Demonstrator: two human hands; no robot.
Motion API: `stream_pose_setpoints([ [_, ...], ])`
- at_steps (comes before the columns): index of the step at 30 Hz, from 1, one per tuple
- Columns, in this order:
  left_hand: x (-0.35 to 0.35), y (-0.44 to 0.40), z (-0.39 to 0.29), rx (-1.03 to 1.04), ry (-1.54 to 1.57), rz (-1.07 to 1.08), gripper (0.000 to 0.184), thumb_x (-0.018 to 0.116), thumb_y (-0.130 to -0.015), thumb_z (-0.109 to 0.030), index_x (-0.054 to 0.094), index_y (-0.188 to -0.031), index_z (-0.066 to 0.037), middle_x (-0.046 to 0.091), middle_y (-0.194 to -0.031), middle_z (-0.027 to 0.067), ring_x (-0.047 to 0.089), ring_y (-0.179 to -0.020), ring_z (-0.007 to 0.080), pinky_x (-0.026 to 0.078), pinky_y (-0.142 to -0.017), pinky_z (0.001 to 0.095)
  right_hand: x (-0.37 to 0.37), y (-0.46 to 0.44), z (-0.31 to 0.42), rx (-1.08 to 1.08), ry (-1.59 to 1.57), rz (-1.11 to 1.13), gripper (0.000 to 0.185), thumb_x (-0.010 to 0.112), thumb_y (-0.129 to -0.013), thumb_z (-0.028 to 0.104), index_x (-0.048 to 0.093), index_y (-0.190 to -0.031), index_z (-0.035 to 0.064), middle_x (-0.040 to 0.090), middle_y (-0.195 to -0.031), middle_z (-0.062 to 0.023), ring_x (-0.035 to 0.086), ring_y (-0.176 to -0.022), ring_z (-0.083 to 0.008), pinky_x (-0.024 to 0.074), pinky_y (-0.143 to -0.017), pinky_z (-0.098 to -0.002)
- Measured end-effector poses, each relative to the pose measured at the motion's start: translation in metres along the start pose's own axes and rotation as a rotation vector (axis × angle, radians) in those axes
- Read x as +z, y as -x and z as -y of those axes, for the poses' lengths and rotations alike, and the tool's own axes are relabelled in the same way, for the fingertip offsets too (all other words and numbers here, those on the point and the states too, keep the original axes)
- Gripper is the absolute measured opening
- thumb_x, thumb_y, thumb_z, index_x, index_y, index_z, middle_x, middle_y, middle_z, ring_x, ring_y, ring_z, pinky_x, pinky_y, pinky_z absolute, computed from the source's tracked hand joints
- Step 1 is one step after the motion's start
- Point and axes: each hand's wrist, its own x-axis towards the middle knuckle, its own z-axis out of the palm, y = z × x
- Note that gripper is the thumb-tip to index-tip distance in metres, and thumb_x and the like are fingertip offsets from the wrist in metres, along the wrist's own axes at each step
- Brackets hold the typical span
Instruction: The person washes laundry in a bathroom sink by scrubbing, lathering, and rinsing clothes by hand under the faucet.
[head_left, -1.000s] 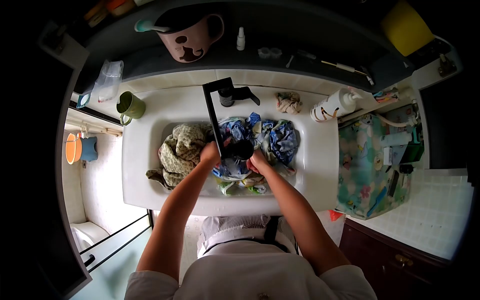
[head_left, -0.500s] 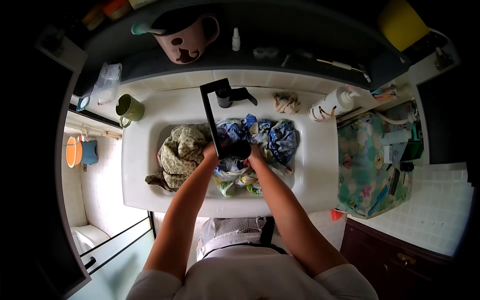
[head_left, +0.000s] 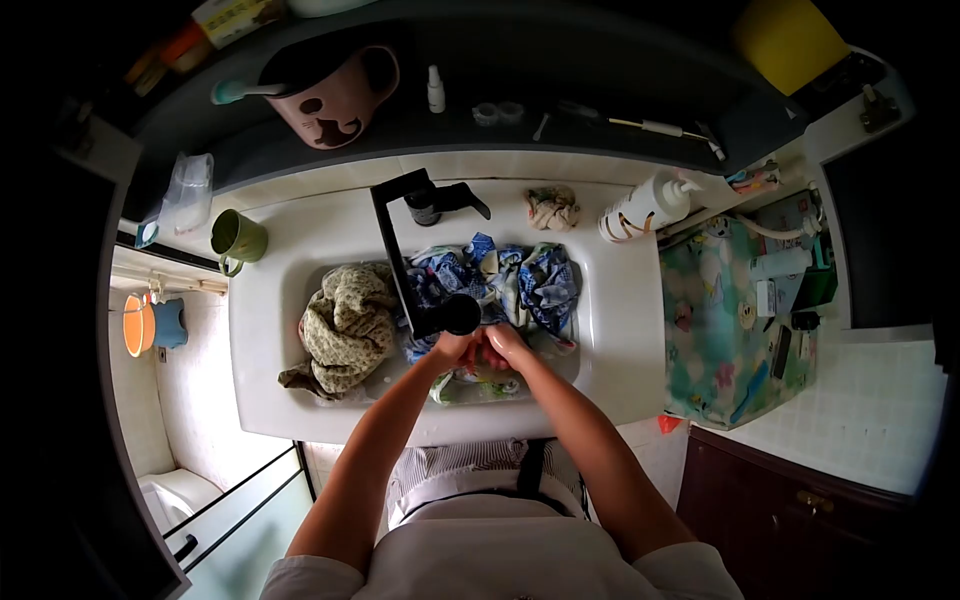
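Observation:
In the white sink [head_left: 605, 390], my left hand [head_left: 457, 346] and my right hand [head_left: 505, 343] are close together just below the black faucet head [head_left: 459, 314]. Their fingers look curled inward over wet cloth; anything between them is too small and dark to make out. Around them lie crumpled blue patterned clothes [head_left: 547, 285], with a green and white printed part [head_left: 470, 387] close to the front wall. Left of my hands is a bunched olive patterned cloth [head_left: 345, 325]. The black faucet [head_left: 390, 240] partly covers the clothes and my left hand's fingertips.
A green mug [head_left: 240, 240] stands on the left rim. Behind the basin are a small crumpled cloth [head_left: 552, 208] and a white pump bottle [head_left: 640, 208]. A dark shelf above holds a pink cat mug [head_left: 330, 105]. A patterned cover [head_left: 710, 330] lies to the right.
Both hands have drawn toward me and closer together, from behind the faucet head to just in front of it. The view has shifted slightly.

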Motion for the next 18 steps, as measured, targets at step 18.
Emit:
stream_pose_setpoints([
  [18,0.0,0.003,0.012,0.291,-0.228,-0.111,0.031,0.047,-0.077,-0.025,0.054,-0.056,-0.004,0.05,-0.045,0.0077,0.046,-0.035,0.0154,0.035,-0.033,0.0269,0.01,-0.001,-0.003,-0.106,0.02,-0.118,0.031,0.045,-0.076,0.029,0.054,-0.063,0.0019,0.05,-0.048,-0.0082,0.044,-0.029,-0.0166,0.0306,-0.026,-0.0286],
])
